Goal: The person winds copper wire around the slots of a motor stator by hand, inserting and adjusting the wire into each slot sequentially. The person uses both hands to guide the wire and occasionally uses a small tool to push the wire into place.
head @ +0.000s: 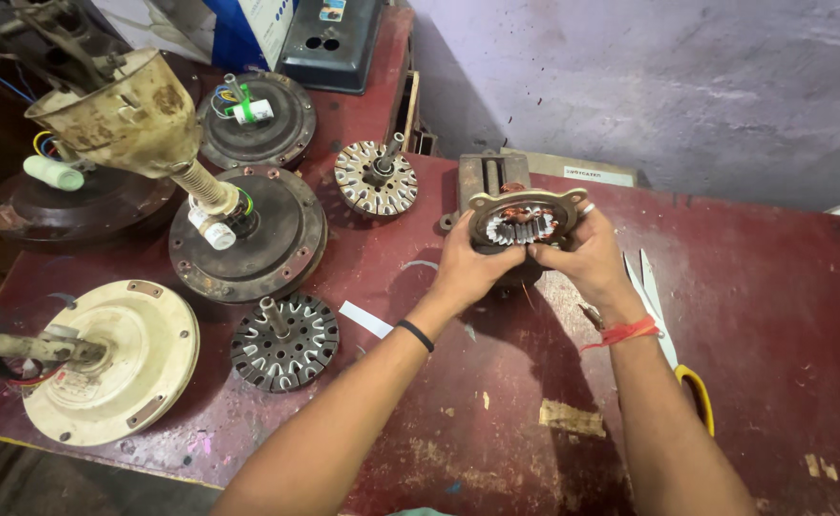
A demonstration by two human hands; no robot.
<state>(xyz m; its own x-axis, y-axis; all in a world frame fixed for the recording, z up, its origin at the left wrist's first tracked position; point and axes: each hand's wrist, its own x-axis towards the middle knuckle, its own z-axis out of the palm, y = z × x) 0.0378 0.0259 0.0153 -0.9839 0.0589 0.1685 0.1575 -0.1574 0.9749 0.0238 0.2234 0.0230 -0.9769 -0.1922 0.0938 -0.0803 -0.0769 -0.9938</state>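
Stator ring (525, 222) looked like dull tan metal, copper windings inside with a faint sheen. Table (773, 315) was painted dark red, matt, scuffed and chipped to bare patches. Cream motor housing (114, 361) was painted metal, grimy. Dark motor cover (248, 234) was rusty, rough metal. Slotted rotor (284, 342) was matt grey steel laminations. Scissors (668, 325) had bright metal blades and a glossy yellow plastic handle. Wall (649, 76) was rough, matt plaster.

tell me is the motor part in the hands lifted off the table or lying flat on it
Lifted and tilted: the left hand and right hand grip the motor part by its sides above the red table.
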